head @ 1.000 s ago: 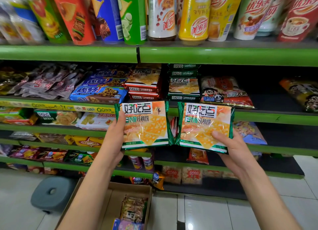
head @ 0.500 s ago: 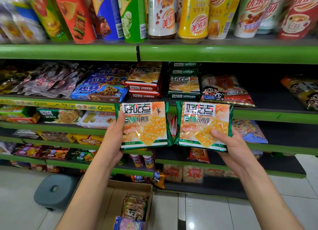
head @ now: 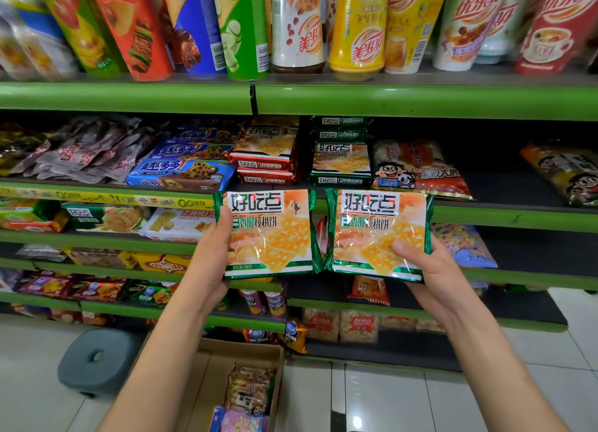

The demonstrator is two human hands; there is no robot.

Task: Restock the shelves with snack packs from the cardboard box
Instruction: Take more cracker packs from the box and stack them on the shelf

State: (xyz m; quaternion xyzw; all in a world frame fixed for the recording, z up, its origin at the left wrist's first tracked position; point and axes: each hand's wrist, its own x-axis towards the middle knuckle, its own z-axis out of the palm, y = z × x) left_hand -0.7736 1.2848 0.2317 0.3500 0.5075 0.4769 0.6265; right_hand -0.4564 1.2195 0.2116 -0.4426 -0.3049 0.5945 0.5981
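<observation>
Your left hand (head: 210, 263) grips a green-edged biscuit pack (head: 270, 232) by its left side, thumb on the front near the top corner, the other fingers hidden behind it. Your right hand (head: 433, 276) grips a second, matching pack (head: 378, 234) from its lower right corner, thumb (head: 404, 249) pressed across the front. You hold both packs upright and side by side, their inner edges almost touching, in front of the green shelf edge (head: 485, 218).

At 12 o'clock from the right-hand pack, a stack of the same green packs (head: 341, 153) lies on the shelf, with a red-edged stack (head: 265, 155) just at its 9 o'clock and blue cookie packs (head: 181, 169) further that way. Tall tubes and cups (head: 297, 24) stand on the top shelf.

At 6 o'clock from your left hand, the cardboard box (head: 207, 367) sits on the tiled floor with a few snack packs (head: 249, 389) inside. A grey stool (head: 97, 357) sits at the box's 9 o'clock.
</observation>
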